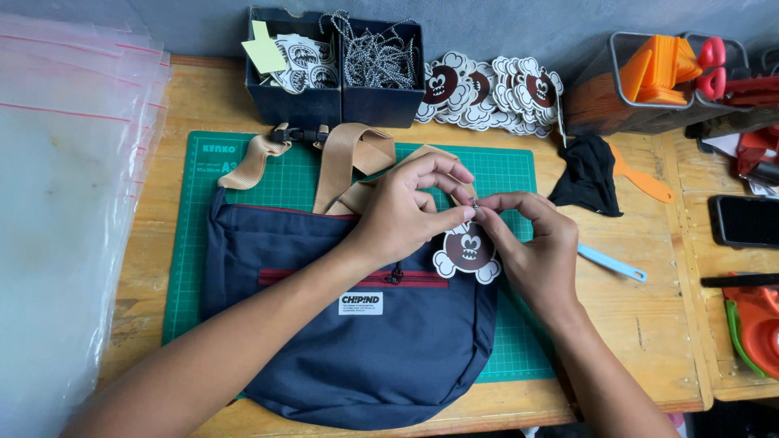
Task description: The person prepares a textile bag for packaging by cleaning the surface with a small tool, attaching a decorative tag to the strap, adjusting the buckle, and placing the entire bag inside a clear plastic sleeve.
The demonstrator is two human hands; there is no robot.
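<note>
Hangtag (468, 251), one, cartoon die-cut, hangs at centre over one navy bag (357, 324) on green mat (511, 174). Left hand (406, 215) and right hand (540, 247) both pinch its small metal fastener (476, 207) at tag's 12 o'clock. Tag long axis roughly 12–6. Tag pile (487, 89) at 12, two dark boxes (337, 101) at 11, plastic bags (65, 203) at 9 on bench (649, 324).

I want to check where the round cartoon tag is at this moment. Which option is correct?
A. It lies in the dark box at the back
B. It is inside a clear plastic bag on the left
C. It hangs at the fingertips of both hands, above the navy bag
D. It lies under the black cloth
C: the cartoon tag hangs where the left hand and the right hand pinch together, over the navy bag.
</note>
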